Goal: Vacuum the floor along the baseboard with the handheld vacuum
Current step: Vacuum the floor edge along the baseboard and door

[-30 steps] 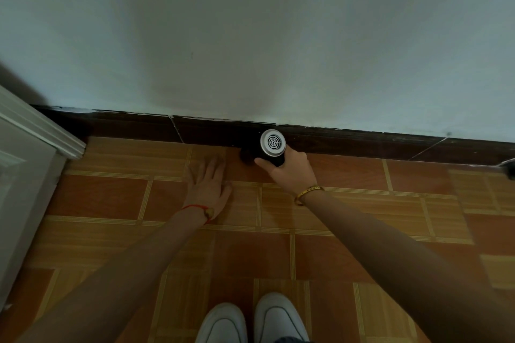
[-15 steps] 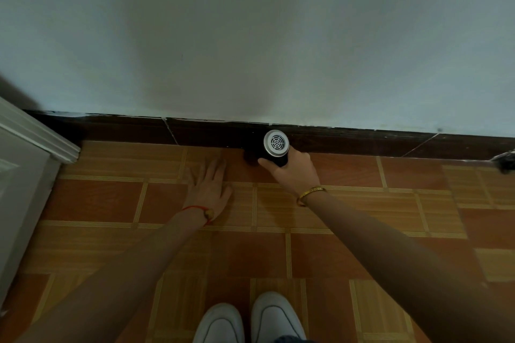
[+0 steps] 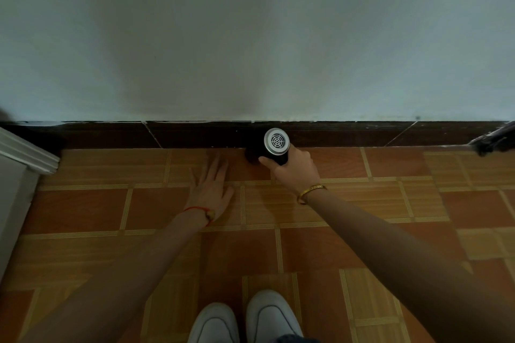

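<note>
The right hand (image 3: 294, 168) is gripping the handheld vacuum (image 3: 271, 147), fingers wrapped round its dark body so that most of the body is being covered by the hand. Only the round silver end cap with its grille is showing clearly, facing up toward the camera. The nozzle end is pointing down at the spot where the floor (image 3: 320, 248) is meeting the baseboard (image 3: 195, 135), but it is sitting in deep shadow, and whether it is actually touching the tiles cannot be told. A gold bracelet (image 3: 310, 192) is circling the right wrist.

Just to the left, the left hand (image 3: 213, 189) is lying flat on the tiles, palm down and fingers spread, holding nothing, its fingertips reaching close to the baseboard. A red string bracelet (image 3: 199, 210) is sitting on that wrist.

Both forearms are running out of the bottom corners of the frame. Two white shoes (image 3: 245, 320) are showing at the bottom edge, their heels cut off. The baseboard is running dark and scuffed beneath a pale wall (image 3: 250, 36). At the left edge a white door frame (image 3: 22, 159) is only partly entering the view. At the far right, a dark object (image 3: 494, 142) is lying against the baseboard, cut off and too blurred to identify.
</note>
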The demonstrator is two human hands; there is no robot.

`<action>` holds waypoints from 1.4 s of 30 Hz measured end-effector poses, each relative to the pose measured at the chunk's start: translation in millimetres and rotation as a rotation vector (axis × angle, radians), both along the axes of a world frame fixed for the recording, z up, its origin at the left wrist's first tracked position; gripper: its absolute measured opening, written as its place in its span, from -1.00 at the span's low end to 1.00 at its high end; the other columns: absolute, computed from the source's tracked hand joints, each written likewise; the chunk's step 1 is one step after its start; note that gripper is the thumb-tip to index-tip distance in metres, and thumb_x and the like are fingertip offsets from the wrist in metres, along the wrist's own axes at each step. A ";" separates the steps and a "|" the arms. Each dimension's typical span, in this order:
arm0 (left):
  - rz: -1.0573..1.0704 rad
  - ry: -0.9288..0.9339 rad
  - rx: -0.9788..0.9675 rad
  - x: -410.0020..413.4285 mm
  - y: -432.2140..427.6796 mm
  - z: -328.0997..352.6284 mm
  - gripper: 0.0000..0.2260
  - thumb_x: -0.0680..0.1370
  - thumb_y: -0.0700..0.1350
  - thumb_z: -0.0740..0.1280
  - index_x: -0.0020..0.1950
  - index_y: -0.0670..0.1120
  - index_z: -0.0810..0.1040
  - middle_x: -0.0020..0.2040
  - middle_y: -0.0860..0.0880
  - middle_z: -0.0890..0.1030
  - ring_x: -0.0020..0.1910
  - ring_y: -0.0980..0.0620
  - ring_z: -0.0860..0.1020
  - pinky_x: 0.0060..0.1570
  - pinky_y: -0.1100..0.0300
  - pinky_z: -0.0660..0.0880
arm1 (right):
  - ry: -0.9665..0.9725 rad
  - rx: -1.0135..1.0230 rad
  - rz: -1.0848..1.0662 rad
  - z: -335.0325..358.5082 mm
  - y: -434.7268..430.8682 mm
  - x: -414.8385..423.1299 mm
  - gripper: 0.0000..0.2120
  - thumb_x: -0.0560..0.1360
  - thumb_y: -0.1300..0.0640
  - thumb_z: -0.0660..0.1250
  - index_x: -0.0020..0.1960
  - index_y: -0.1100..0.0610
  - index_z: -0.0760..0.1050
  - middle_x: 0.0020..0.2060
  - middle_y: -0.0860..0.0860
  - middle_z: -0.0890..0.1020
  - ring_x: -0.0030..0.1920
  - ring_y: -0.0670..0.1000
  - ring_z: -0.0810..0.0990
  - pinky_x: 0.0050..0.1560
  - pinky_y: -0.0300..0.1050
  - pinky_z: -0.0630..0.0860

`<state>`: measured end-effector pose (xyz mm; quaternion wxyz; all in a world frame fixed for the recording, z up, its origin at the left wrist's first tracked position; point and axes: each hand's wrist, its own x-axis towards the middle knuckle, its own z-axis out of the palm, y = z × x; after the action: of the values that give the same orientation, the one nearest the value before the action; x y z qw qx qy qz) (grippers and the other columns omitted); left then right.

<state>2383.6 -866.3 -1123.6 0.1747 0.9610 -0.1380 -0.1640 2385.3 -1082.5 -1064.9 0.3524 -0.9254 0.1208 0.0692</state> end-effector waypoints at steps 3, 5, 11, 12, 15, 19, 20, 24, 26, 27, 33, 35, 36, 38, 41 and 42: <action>-0.011 0.010 -0.016 1.1 -4.6 -2.5 -0.44 0.67 0.10 0.06 0.61 -0.04 -0.01 0.63 -0.03 -0.14 0.58 -0.03 -0.26 0.52 -0.21 -0.21 | 0.002 -0.005 -0.008 -0.7 -3.6 -1.3 -0.39 0.44 -0.32 0.38 0.34 0.03 0.48 0.05 0.03 0.70 0.08 0.10 0.66 0.06 0.09 0.63; -0.035 -0.002 -0.019 1.6 -8.0 -4.0 -0.44 0.67 0.09 0.07 0.62 -0.04 0.00 0.63 -0.04 -0.13 0.59 -0.04 -0.24 0.53 -0.20 -0.18 | 0.012 0.001 -0.005 -0.7 -7.7 -1.0 -0.41 0.45 -0.29 0.40 0.33 0.05 0.49 0.03 0.04 0.70 0.07 0.11 0.65 0.06 0.09 0.63; -0.098 -0.009 -0.017 3.7 -18.2 -3.3 -0.43 0.65 0.12 0.01 0.62 -0.04 0.00 0.63 -0.04 -0.10 0.59 -0.03 -0.21 0.54 -0.16 -0.16 | -0.015 -0.007 -0.053 -1.1 -16.3 -6.1 -0.42 0.46 -0.28 0.40 0.33 0.05 0.50 0.06 0.04 0.70 0.11 0.12 0.65 0.07 0.08 0.62; -0.114 -0.010 -0.010 5.0 -18.9 -3.9 -0.41 0.62 0.14 -0.03 0.62 -0.04 -0.01 0.63 -0.04 -0.11 0.59 -0.03 -0.21 0.54 -0.17 -0.16 | -0.015 -0.002 -0.056 -1.7 -18.4 -6.4 -0.43 0.45 -0.28 0.41 0.32 0.05 0.51 0.06 0.04 0.70 0.11 0.12 0.65 0.08 0.08 0.62; -0.139 -0.014 0.004 8.6 -19.1 -5.7 -0.33 0.54 0.19 -0.13 0.62 -0.04 -0.01 0.63 -0.04 -0.11 0.59 -0.02 -0.22 0.53 -0.23 -0.12 | -0.016 -0.002 -0.069 -1.8 -25.1 -8.5 -0.43 0.45 -0.28 0.41 0.30 0.06 0.52 0.05 0.05 0.70 0.10 0.11 0.65 0.08 0.08 0.62; -0.175 -0.038 0.011 12.1 -19.9 -5.3 -0.24 0.47 0.25 -0.24 0.61 -0.06 0.02 0.63 -0.05 -0.07 0.59 -0.03 -0.19 0.52 -0.25 -0.12 | -0.017 -0.018 -0.106 -2.1 -31.0 -12.0 -0.41 0.46 -0.29 0.40 0.32 0.08 0.50 0.05 0.05 0.70 0.08 0.12 0.66 0.07 0.09 0.63; -0.186 -0.049 0.012 12.7 -20.9 -4.2 -0.24 0.47 0.25 -0.24 0.61 -0.07 0.03 0.63 -0.06 -0.06 0.59 -0.04 -0.18 0.52 -0.25 -0.15 | -0.008 -0.018 -0.111 -2.1 -32.6 -12.3 -0.41 0.46 -0.29 0.40 0.31 0.08 0.51 0.04 0.05 0.69 0.08 0.11 0.66 0.06 0.09 0.63; -0.214 -0.074 0.027 15.2 -29.8 0.2 -0.35 0.57 0.20 -0.13 0.61 -0.07 0.04 0.63 -0.05 -0.02 0.60 -0.03 -0.15 0.52 -0.18 -0.22 | 0.008 -0.001 -0.126 -0.7 -38.7 -14.2 -0.42 0.44 -0.31 0.40 0.27 0.06 0.52 0.01 0.03 0.69 0.05 0.10 0.66 0.05 0.10 0.63; -0.234 -0.069 0.032 16.2 -35.2 1.5 -0.40 0.61 0.16 -0.05 0.61 -0.07 0.03 0.63 -0.05 -0.02 0.60 -0.02 -0.15 0.53 -0.18 -0.20 | 0.001 -0.012 -0.145 0.2 -40.2 -16.8 -0.42 0.44 -0.32 0.40 0.27 0.07 0.52 -0.01 0.03 0.70 0.03 0.09 0.66 0.03 0.10 0.64; -0.244 -0.070 0.033 16.7 -37.6 2.0 -0.41 0.62 0.15 -0.05 0.61 -0.06 0.03 0.63 -0.05 -0.02 0.60 -0.02 -0.16 0.53 -0.18 -0.20 | -0.006 -0.013 -0.159 0.3 -41.2 -18.2 -0.41 0.43 -0.32 0.39 0.27 0.07 0.52 -0.01 0.03 0.70 0.02 0.09 0.67 0.02 0.10 0.64; -0.276 -0.062 0.021 18.9 -50.1 0.6 -0.45 0.66 0.11 0.03 0.61 -0.06 0.03 0.63 -0.06 -0.02 0.60 -0.04 -0.15 0.52 -0.17 -0.22 | 0.013 0.024 -0.165 3.3 -50.2 -21.4 -0.43 0.45 -0.28 0.42 0.28 0.09 0.51 0.00 0.04 0.68 0.04 0.09 0.65 0.07 0.11 0.63; -0.280 -0.057 0.017 19.1 -54.1 2.0 -0.45 0.66 0.10 0.04 0.61 -0.06 0.03 0.63 -0.06 -0.02 0.60 -0.04 -0.14 0.51 -0.17 -0.21 | -0.011 0.017 -0.179 3.5 -50.6 -22.7 -0.43 0.45 -0.28 0.42 0.28 0.09 0.50 0.00 0.04 0.69 0.04 0.10 0.65 0.05 0.12 0.63; -0.281 -0.055 0.013 19.6 -55.6 2.4 -0.45 0.66 0.09 0.06 0.61 -0.06 0.03 0.63 -0.06 -0.01 0.60 -0.04 -0.14 0.51 -0.17 -0.21 | -0.018 0.016 -0.186 3.5 -50.7 -23.0 -0.43 0.45 -0.27 0.42 0.29 0.09 0.50 0.01 0.05 0.69 0.05 0.11 0.65 0.05 0.12 0.63; -0.281 -0.056 0.005 20.7 -57.0 2.6 -0.44 0.66 0.06 0.10 0.61 -0.06 0.03 0.63 -0.06 -0.02 0.60 -0.04 -0.14 0.51 -0.18 -0.20 | -0.017 0.012 -0.184 3.0 -51.0 -23.5 -0.43 0.45 -0.27 0.42 0.29 0.09 0.50 0.01 0.05 0.69 0.06 0.11 0.66 0.06 0.11 0.63; -0.281 -0.063 0.004 21.7 -57.8 1.6 -0.44 0.66 0.06 0.11 0.61 -0.06 0.04 0.63 -0.06 -0.01 0.60 -0.04 -0.13 0.51 -0.17 -0.20 | -0.025 0.016 -0.170 2.5 -54.3 -23.4 -0.43 0.45 -0.26 0.43 0.27 0.12 0.51 0.00 0.05 0.69 0.05 0.10 0.66 0.04 0.08 0.63; -0.282 -0.066 0.004 21.5 -58.0 1.0 -0.44 0.66 0.06 0.11 0.61 -0.07 0.05 0.63 -0.06 -0.01 0.60 -0.05 -0.13 0.51 -0.17 -0.20 | -0.026 0.018 -0.171 2.4 -55.4 -23.4 -0.43 0.45 -0.25 0.43 0.27 0.12 0.52 0.00 0.05 0.69 0.05 0.10 0.66 0.04 0.08 0.62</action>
<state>2405.2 -924.3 -1122.6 0.1435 0.9372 -0.2772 -0.1553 2361.9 -1137.9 -1062.5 0.3669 -0.9093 0.1942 0.0279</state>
